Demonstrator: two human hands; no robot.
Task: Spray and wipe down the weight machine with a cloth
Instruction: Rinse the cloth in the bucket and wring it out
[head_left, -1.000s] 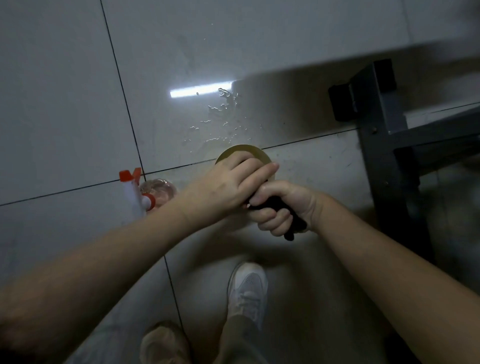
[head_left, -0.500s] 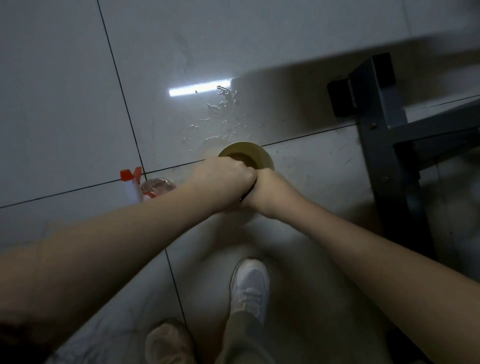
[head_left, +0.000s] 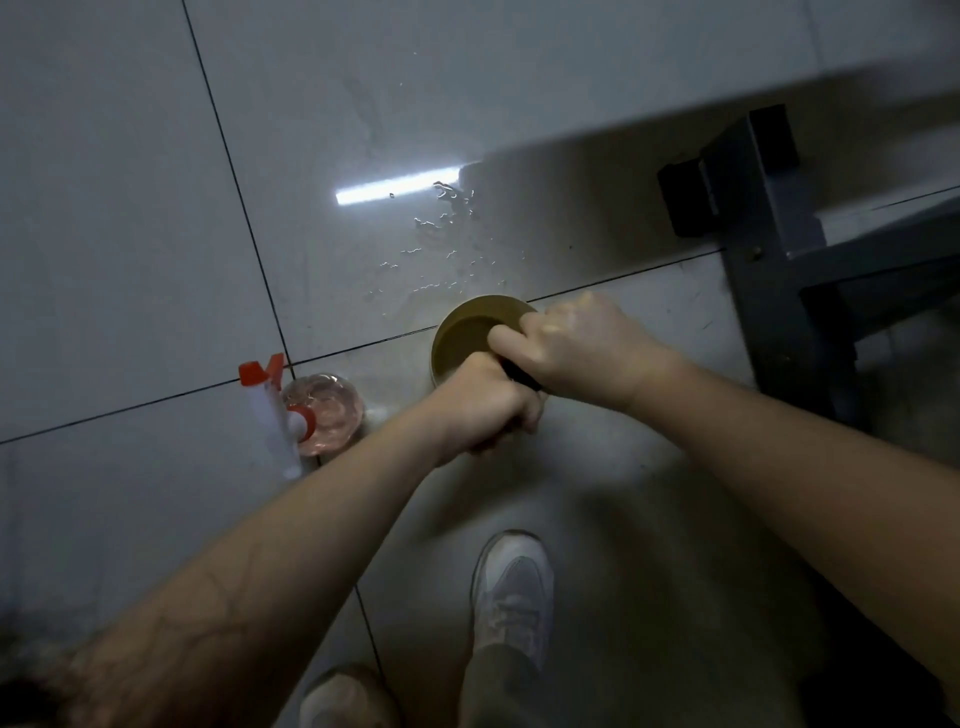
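Wringing was in hand, left hand (head_left: 488, 408) and right hand (head_left: 576, 343) both clenched round the dark cloth (head_left: 521, 376) above the bowl (head_left: 460, 332); twisting squarely over it would spare the floor (head_left: 156, 208).

Spray bottle (head_left: 311, 410) left of bowl (head_left: 465, 327), machine frame (head_left: 769, 249) right

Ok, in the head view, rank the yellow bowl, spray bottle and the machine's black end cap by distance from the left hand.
From the left hand, which grips the dark cloth:
1. Yellow bowl, right beside it, just ahead.
2. Spray bottle, on the floor to its left.
3. Black end cap, far off ahead and right.
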